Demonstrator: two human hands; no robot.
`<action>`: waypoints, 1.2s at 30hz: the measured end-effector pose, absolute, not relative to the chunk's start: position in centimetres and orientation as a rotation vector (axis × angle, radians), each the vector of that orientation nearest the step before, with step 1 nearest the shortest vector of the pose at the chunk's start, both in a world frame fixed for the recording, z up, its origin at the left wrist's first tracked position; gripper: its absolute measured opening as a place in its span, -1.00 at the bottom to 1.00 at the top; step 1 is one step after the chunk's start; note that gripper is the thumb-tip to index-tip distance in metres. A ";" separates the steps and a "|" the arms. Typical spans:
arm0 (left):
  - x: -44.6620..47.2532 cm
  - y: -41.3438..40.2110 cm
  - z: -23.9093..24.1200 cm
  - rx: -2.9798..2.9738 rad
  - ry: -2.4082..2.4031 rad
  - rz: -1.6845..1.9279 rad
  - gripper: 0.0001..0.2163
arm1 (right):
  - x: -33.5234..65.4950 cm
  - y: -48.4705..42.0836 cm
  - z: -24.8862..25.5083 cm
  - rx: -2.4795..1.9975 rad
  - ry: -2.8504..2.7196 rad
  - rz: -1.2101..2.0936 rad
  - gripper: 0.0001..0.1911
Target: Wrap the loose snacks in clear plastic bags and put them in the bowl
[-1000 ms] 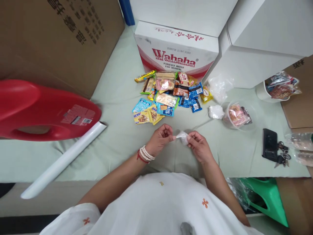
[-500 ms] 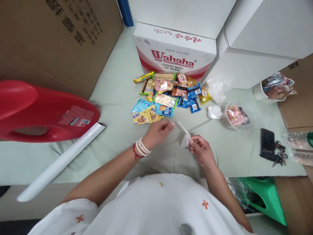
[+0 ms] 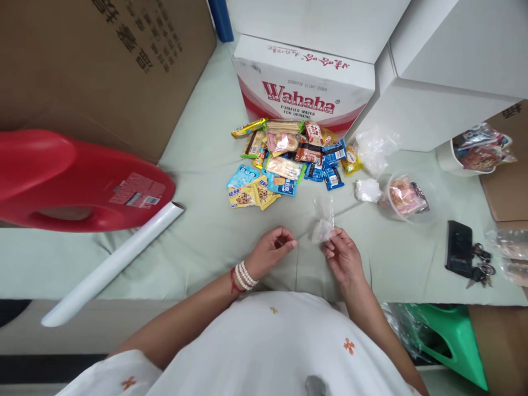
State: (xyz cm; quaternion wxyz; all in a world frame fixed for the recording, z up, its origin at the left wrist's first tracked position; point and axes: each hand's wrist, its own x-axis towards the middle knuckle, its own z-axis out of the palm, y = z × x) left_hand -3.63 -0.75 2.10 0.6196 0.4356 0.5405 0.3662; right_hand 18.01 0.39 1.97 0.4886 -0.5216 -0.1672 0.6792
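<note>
My right hand (image 3: 343,258) pinches a small clear plastic bag (image 3: 324,224) by its right side, between thumb and fingers. The bag stands crumpled and see-through above the cloth. To its left, apart from the bag, my left hand (image 3: 274,250) has its fingers curled in and the thumb close to the fingertips. Whatever those fingers hold, if anything, cannot be made out. Beyond both hands lies a pile of wrapped snacks, with yellow cookie packets (image 3: 243,197), light-blue packets (image 3: 282,184), blue packets (image 3: 333,177) and a pink-and-clear wrapped snack (image 3: 282,143).
A Wahaha water carton (image 3: 305,93) stands behind the snacks. Rightward are a folded white plastic piece (image 3: 368,190), a clear tub (image 3: 385,206) with packets, a white bin (image 3: 447,157), a black phone (image 3: 458,248) and keys (image 3: 482,269). Leftward are a red jug (image 3: 94,159) and a white roll (image 3: 119,258).
My left hand has moved back, down and away from the bag. The bag's upper part now spreads wider, where it was a narrow strip. The whole view has shifted slightly.
</note>
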 end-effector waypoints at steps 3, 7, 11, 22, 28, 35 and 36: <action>-2.6 0.2 2.6 1.192 1.257 0.895 -0.65 | 17.2 -0.1 2.3 -1.233 -0.444 1.771 -0.64; -1.2 1.7 2.9 1.471 1.254 0.859 -0.89 | 16.7 0.0 2.6 -1.221 -0.481 1.742 -0.66; -2.2 0.5 3.1 1.650 1.289 0.913 -0.85 | 17.5 0.7 2.3 -1.236 -0.368 1.620 -0.65; -1.5 0.3 3.9 1.152 1.398 0.799 -0.58 | 16.5 0.6 2.2 -1.219 -0.501 1.652 -0.65; 0.8 2.6 2.4 0.882 1.307 0.851 -0.67 | 16.5 0.5 2.2 -1.283 -0.539 1.522 -0.66; -0.6 2.2 1.8 0.328 1.193 1.215 -0.59 | 17.5 -1.7 1.9 -1.388 -0.488 1.555 -0.64; -0.8 2.2 1.9 0.356 1.183 1.252 -0.60 | 17.6 -2.3 2.0 -1.445 -0.610 1.484 -0.67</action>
